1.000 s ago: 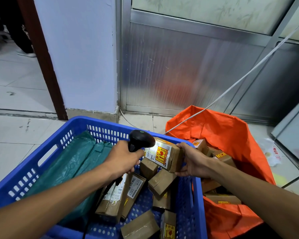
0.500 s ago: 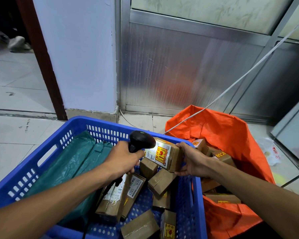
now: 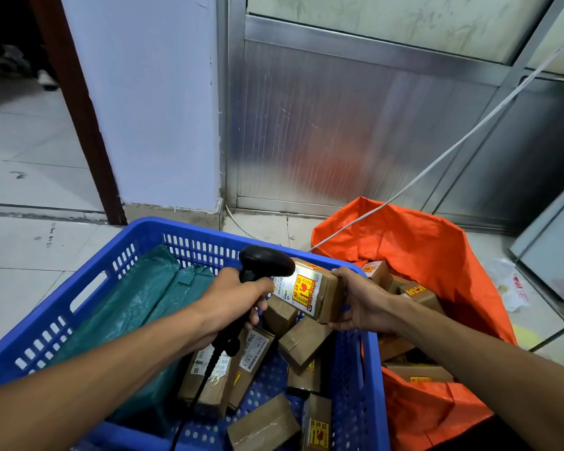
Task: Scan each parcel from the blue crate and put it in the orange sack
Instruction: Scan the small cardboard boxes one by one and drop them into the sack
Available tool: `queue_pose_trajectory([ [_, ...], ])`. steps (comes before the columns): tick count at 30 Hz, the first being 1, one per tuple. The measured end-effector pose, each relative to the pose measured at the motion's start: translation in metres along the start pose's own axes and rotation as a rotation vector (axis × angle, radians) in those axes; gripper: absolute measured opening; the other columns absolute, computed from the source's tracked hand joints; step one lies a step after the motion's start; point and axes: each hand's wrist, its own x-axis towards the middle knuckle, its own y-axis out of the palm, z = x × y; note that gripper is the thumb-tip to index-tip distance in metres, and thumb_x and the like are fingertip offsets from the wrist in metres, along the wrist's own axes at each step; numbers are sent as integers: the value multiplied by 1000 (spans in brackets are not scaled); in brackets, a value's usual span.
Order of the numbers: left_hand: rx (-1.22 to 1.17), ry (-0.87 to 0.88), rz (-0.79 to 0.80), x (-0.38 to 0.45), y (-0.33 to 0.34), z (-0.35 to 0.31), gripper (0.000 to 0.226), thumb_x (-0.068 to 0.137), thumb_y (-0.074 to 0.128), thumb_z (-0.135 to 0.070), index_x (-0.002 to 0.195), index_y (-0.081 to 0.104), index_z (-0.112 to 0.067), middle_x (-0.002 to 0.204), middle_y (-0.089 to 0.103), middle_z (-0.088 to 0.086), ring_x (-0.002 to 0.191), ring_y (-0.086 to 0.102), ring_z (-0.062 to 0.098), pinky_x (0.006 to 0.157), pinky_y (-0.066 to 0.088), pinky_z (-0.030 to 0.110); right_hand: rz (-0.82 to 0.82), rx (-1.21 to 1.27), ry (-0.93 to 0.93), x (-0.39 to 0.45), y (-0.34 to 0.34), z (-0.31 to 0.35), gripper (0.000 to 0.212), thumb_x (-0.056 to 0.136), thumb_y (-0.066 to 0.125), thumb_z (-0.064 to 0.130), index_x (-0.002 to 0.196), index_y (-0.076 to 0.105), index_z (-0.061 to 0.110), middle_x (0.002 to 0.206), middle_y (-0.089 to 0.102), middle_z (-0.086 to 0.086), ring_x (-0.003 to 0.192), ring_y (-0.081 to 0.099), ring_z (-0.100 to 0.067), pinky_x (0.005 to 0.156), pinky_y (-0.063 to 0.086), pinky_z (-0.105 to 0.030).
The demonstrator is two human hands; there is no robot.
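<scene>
A: Scanning now: our left hand point(image 3: 232, 299) grips the black handheld barcode scanner point(image 3: 264, 265); our right hand point(image 3: 360, 304) grasps the small brown cardboard parcel point(image 3: 310, 292) over the blue plastic crate point(image 3: 88, 284).

B: We should square the lit label to the beam, then drop it into the orange fabric sack point(image 3: 414, 252).

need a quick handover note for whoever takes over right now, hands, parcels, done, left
Left hand grips the black handheld scanner, aimed at the label of the brown cardboard parcel that the right hand holds above the blue plastic crate.
Done: several brown parcels already lie in the orange sack.
Left: drop this parcel in the sack, then scan the brown parcels and the green plastic mailer bag that are in the crate.
</scene>
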Motion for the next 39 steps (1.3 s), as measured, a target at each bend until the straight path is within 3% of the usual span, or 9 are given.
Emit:
queue_pose_trajectory([
  [10, -23, -11, -13, 1, -1, -1, 21, 95, 64, -15, 75, 62, -9, 59, 61, 3, 43, 51, 12, 46, 44, 26, -12, -10, -5, 0, -1, 1, 41, 97, 50, 44, 126, 62, 17, 127, 61, -20, 106, 66, -39, 75, 58, -42],
  [23, -16, -12, -34, 4, -2, 2, 18, 95, 65, -17, 79, 64, -8, 58, 62, 2, 44, 52, 13, 46, 46, 26, -11, -30, -6, 3, -1, 0, 42, 98, 48, 45, 124, 63, 16, 126, 63, -20, 98, 68, -37, 69, 58, -39],
  [39, 42, 15, -38, 2, -2, 1, 18, 95, 63, -15, 79, 65, -8, 61, 62, 4, 45, 53, 13, 49, 47, 27, -29, -24, -14, 3, -1, -1, 40, 97, 50, 45, 125, 62, 18, 125, 62, -19, 106, 66, -38, 70, 58, -42],
])
